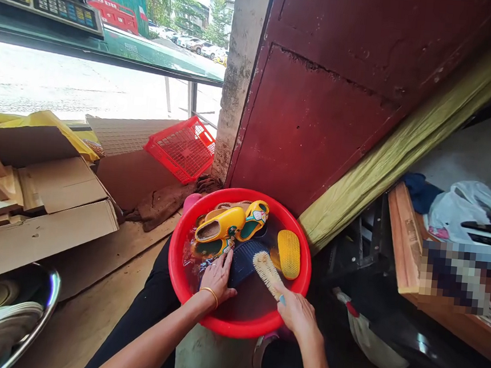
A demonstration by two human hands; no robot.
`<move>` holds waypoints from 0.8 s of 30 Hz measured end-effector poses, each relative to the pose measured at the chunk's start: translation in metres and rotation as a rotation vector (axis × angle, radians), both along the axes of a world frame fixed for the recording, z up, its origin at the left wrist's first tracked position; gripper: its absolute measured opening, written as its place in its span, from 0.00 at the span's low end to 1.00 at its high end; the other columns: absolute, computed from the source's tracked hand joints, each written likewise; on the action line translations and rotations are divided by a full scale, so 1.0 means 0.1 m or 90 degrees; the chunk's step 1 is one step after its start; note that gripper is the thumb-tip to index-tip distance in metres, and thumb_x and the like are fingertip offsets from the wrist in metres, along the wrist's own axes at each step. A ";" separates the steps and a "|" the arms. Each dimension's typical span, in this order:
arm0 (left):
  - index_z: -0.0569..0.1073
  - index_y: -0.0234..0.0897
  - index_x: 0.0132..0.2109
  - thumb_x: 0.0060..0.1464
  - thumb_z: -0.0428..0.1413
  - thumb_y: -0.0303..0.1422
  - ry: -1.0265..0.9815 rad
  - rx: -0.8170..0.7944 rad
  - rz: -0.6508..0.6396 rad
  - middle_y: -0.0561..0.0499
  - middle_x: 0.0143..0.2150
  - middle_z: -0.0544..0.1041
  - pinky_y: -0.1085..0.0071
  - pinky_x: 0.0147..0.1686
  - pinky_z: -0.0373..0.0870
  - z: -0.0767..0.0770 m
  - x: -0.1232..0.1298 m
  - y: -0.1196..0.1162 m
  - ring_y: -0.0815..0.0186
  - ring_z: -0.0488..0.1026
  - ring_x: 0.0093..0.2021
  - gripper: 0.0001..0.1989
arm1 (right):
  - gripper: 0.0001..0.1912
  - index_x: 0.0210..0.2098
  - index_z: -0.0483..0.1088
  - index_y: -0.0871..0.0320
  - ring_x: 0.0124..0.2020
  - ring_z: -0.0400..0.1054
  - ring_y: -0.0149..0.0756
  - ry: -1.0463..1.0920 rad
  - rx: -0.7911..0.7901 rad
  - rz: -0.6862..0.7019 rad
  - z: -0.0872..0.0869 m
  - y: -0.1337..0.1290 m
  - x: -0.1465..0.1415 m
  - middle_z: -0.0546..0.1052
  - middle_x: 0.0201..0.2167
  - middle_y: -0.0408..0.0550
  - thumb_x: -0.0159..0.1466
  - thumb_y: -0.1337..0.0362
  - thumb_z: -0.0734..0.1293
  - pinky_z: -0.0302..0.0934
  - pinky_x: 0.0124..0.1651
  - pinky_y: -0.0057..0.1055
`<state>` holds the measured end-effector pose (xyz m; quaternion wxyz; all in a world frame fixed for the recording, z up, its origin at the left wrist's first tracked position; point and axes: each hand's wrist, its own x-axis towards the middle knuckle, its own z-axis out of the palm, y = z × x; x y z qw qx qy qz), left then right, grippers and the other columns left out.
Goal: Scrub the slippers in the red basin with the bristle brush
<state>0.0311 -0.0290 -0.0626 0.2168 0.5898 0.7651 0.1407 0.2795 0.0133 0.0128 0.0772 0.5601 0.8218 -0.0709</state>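
My right hand (298,313) is closed round the handle of a scrub brush (269,272), its pale bristles over the basin. My left hand (216,279) lies with fingers stretched out on a dark blue ribbed board (246,258), which looks like a washboard; its fingertips reach the decorated edge of the yellow clogs. One yellow clog (225,223) rests on its side at the back left, another yellow clog (256,215) leans beside it. A third yellow clog (289,254) shows its sole at the right. All sit in a red basin (233,328) of murky water.
A maroon metal door (310,127) stands right behind the basin. Flattened cardboard (52,230) and a red plastic crate (183,150) are at left. A metal bowl (53,287) stands front left. At right are a wooden drawer (407,244) and plastic bags (463,203).
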 end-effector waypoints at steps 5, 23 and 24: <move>0.40 0.35 0.74 0.38 0.66 0.42 -0.015 -0.013 -0.001 0.32 0.74 0.52 0.54 0.65 0.55 -0.02 0.00 -0.01 0.46 0.54 0.71 0.62 | 0.30 0.69 0.59 0.48 0.49 0.75 0.42 0.023 -0.038 0.018 -0.09 0.03 -0.25 0.81 0.48 0.51 0.67 0.67 0.59 0.63 0.49 0.33; 0.48 0.34 0.73 0.41 0.64 0.44 0.031 -0.043 -0.024 0.28 0.74 0.50 0.52 0.66 0.52 -0.09 0.01 0.01 0.42 0.52 0.72 0.56 | 0.27 0.67 0.61 0.44 0.49 0.73 0.40 0.034 0.017 0.002 -0.17 -0.05 -0.24 0.80 0.47 0.49 0.69 0.64 0.60 0.61 0.50 0.31; 0.48 0.33 0.73 0.42 0.64 0.44 0.031 -0.044 -0.024 0.28 0.74 0.50 0.53 0.66 0.52 -0.08 0.01 0.00 0.42 0.52 0.72 0.56 | 0.27 0.67 0.61 0.44 0.48 0.74 0.40 0.029 0.017 0.002 -0.17 -0.04 -0.25 0.80 0.47 0.49 0.69 0.64 0.60 0.61 0.50 0.32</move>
